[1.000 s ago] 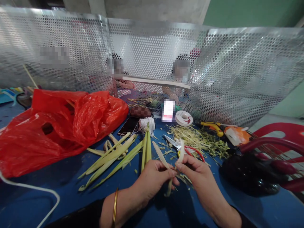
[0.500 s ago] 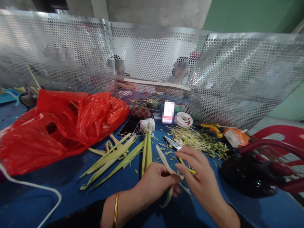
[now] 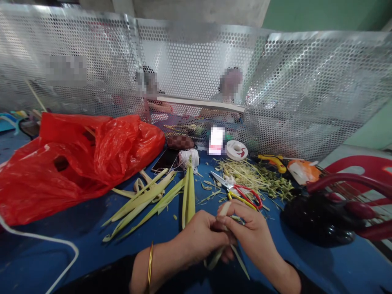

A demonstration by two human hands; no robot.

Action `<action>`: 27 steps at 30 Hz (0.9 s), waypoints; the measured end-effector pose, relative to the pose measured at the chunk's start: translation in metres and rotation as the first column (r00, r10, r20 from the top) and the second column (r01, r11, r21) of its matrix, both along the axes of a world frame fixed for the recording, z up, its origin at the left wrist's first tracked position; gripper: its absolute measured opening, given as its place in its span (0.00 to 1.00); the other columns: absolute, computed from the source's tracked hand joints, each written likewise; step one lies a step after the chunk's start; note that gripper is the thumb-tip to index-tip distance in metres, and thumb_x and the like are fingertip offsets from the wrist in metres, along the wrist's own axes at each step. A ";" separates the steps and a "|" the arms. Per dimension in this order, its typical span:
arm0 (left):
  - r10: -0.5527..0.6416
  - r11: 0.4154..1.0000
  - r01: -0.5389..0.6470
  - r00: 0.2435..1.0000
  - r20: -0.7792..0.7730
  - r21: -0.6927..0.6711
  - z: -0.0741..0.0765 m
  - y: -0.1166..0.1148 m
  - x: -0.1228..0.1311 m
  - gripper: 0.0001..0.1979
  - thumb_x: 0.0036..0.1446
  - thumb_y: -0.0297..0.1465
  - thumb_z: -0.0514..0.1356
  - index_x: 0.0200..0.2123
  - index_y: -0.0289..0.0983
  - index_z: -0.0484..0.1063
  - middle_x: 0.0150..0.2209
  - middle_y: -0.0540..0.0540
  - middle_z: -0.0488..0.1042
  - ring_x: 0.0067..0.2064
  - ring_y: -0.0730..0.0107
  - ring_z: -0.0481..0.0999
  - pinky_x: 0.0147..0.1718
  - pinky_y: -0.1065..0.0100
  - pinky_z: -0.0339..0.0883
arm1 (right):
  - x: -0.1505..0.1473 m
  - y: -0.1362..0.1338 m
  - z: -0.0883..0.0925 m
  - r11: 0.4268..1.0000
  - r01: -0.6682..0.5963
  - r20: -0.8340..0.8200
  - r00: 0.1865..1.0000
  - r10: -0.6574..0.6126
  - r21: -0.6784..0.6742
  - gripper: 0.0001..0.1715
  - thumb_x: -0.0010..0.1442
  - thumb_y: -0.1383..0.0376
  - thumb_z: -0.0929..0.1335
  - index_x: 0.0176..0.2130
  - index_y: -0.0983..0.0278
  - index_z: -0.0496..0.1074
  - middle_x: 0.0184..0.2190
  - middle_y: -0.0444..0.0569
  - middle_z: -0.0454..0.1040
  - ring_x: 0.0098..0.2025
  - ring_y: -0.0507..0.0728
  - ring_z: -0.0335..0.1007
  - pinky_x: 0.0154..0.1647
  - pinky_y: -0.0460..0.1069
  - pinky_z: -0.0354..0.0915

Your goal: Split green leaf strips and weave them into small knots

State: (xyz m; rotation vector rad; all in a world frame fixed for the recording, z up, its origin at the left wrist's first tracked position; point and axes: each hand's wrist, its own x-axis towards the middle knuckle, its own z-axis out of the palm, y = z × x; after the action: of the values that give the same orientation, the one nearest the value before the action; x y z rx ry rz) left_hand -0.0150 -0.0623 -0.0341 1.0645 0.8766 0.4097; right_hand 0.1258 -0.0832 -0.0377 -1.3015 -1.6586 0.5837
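Note:
Low over the blue table, my left hand point(image 3: 205, 232) pinches several pale green leaf strips point(image 3: 225, 209). My right hand point(image 3: 248, 222) meets it there, thumb and fingers closed on the upper end of one strip. Other ends of the strips point(image 3: 241, 261) hang below the fingers; where they cross is hidden. Scissors point(image 3: 249, 196) with red and yellow handles lie just beyond my right hand, blades towards the upper left. Left of my hands are long green leaves point(image 3: 147, 200), and one folded leaf point(image 3: 188, 196) points towards a spool of white string point(image 3: 188, 157).
A red plastic bag point(image 3: 122, 143) fills the left side, with a white cable point(image 3: 45, 234) before it. Cut stems point(image 3: 245, 173), a ribbon roll point(image 3: 237, 150) and a yellow-handled tool point(image 3: 272, 161) lie behind. A black bag point(image 3: 318, 224) is at right. People sit behind the perforated metal screen point(image 3: 196, 61).
My right hand has moved down and left to my left hand and closed on a strip. The strip's upper end is now bent in the fingers, and the scissors' red handle has come into sight.

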 end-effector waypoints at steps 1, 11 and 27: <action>0.023 1.000 -0.023 1.000 0.020 -0.003 0.002 0.001 -0.001 0.11 0.38 0.37 0.65 0.20 0.33 0.75 0.18 0.47 0.73 0.20 0.73 0.69 0.24 0.70 0.62 | 0.003 0.001 0.001 0.998 0.036 0.021 0.999 -0.037 0.053 0.08 0.58 0.64 0.67 0.30 0.61 0.76 0.32 0.49 0.77 0.37 0.58 0.73 0.38 0.51 0.68; 0.248 0.968 -0.251 0.936 0.248 -0.019 0.023 0.020 -0.018 0.19 0.47 0.44 0.66 0.33 0.33 0.79 0.27 0.45 0.78 0.27 0.72 0.74 0.32 0.71 0.65 | 0.021 0.002 0.018 0.993 0.028 0.214 0.976 -0.053 0.117 0.11 0.63 0.59 0.65 0.34 0.59 0.75 0.32 0.47 0.79 0.36 0.58 0.74 0.36 0.51 0.68; 0.411 0.912 -0.380 0.853 0.321 -0.157 0.012 0.016 -0.010 0.18 0.39 0.32 0.72 0.36 0.33 0.79 0.30 0.44 0.80 0.35 0.68 0.76 0.38 0.70 0.65 | 0.011 -0.005 0.000 0.922 -0.046 0.391 0.913 -0.118 0.385 0.02 0.59 0.62 0.70 0.35 0.58 0.75 0.29 0.46 0.75 0.32 0.58 0.71 0.35 0.53 0.62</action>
State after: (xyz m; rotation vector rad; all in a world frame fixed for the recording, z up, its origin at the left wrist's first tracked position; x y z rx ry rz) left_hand -0.0247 -0.0468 -0.0219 0.6926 0.7828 0.8731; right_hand 0.1367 -0.0878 -0.0375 -1.2036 -1.9592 -0.0609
